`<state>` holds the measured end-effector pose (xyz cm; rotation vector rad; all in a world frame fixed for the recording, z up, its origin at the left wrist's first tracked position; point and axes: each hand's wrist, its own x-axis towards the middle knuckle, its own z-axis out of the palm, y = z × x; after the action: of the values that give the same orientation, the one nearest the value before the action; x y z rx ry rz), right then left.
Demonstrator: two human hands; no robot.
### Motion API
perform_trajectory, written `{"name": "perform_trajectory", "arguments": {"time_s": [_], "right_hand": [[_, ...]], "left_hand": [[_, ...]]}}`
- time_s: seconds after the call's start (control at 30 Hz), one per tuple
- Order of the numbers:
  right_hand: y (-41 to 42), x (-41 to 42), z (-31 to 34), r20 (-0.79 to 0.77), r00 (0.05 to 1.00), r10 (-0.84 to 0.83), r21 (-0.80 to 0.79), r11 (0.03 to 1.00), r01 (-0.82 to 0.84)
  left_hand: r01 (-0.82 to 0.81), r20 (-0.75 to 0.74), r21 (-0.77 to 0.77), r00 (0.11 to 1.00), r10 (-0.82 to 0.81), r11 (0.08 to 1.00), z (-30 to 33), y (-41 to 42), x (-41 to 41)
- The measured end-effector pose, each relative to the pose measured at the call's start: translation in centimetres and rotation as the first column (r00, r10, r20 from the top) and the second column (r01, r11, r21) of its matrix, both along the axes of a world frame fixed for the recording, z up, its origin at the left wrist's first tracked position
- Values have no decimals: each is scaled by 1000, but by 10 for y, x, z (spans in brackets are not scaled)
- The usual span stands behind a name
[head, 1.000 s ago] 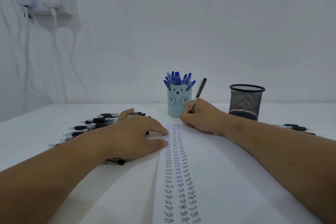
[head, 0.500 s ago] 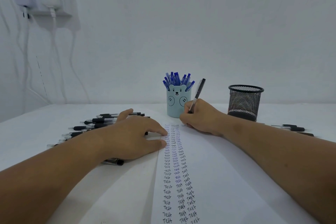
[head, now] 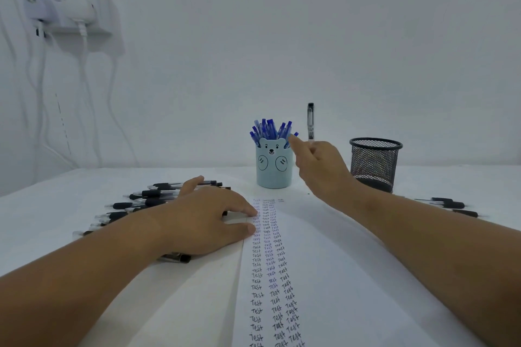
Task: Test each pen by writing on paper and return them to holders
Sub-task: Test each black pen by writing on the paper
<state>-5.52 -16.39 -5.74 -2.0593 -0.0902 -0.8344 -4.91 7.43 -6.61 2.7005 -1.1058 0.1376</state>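
My right hand point(head: 320, 169) is raised off the paper and holds a black pen point(head: 310, 121) upright, between the light blue bear holder point(head: 273, 170) and the black mesh holder point(head: 375, 163). The bear holder is full of several blue pens point(head: 270, 129). My left hand point(head: 208, 217) lies flat with fingers spread on the left edge of the white paper point(head: 324, 276), which carries columns of the word "Test". Several black pens point(head: 146, 201) lie on the table behind and under my left hand.
Two or three black pens point(head: 448, 204) lie on the table to the right of the mesh holder. One more black pen point(head: 176, 258) pokes out under my left wrist. A wall shelf with chargers and hanging cables point(head: 70, 14) is at the upper left.
My right hand has lifted from the top of the paper and moved up and right, bringing the black pen from a writing slant to upright. My left hand has stayed put.
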Motion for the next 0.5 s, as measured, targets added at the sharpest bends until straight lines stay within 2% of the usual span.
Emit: {"name": "perform_trajectory", "arguments": {"time_s": [0.13, 0.27, 0.5], "right_hand": [[3, -7, -3, 54, 996, 72, -200, 978, -60], [4, -7, -10, 14, 1000, -3, -475, 880, 9], [9, -16, -2, -86, 995, -48, -607, 795, -14]], "left_hand": [[1, 2, -8, 1000, -1, 1000, -1, 0, 0], [1, 11, -4, 1000, -1, 1000, -1, -1, 0], [4, 10, 19, 1000, -4, 1000, -2, 0, 0]]}}
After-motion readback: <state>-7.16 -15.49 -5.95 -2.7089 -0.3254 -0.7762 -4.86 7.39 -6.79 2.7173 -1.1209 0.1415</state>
